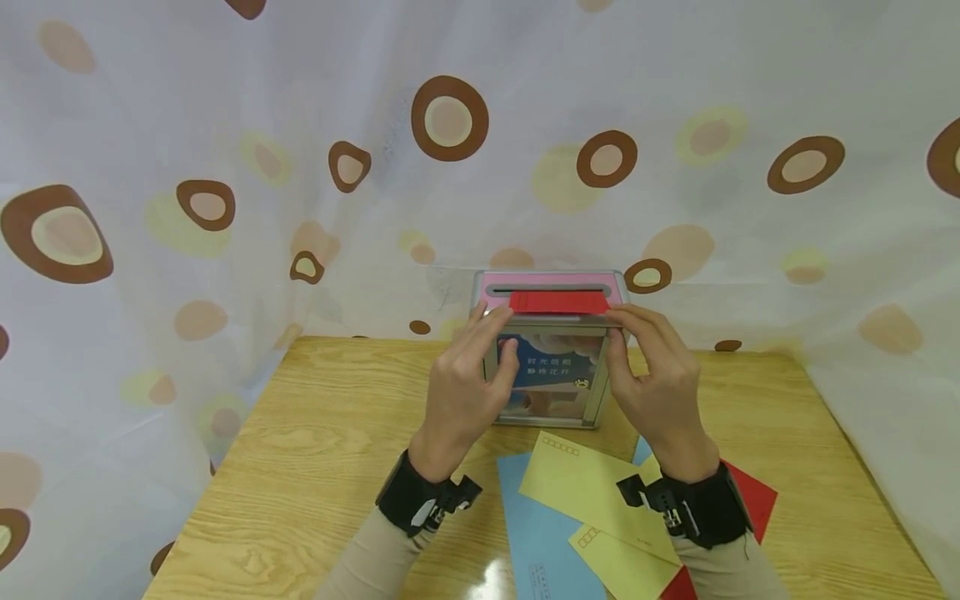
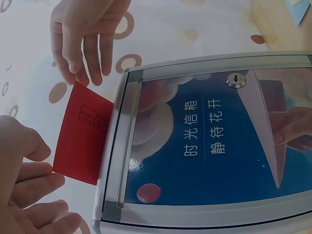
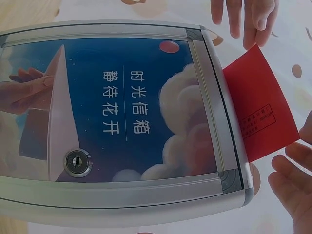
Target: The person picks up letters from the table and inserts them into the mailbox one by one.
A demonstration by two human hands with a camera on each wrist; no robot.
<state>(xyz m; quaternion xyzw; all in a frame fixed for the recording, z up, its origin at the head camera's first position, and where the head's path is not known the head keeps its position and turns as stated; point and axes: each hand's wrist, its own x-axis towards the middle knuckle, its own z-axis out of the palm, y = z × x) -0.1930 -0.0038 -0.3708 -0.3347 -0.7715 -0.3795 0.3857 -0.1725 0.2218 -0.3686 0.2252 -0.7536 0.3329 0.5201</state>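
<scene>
While the fingers of my left hand [image 1: 467, 377] and right hand [image 1: 658, 377], extended and unclenched, touch the upper corners of the red envelope [image 1: 558, 302], it stands at the slot [image 1: 500, 291] atop the box [image 2: 170, 178]. The front reads "时光信箱 静待花开"; the envelope's black print [image 2: 93, 118] is too small to read.

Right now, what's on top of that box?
A red envelope, between left hand and right hand, at the slot in the pink top. Its lower edge is hidden; whether it's inserted can't be seen.
</scene>
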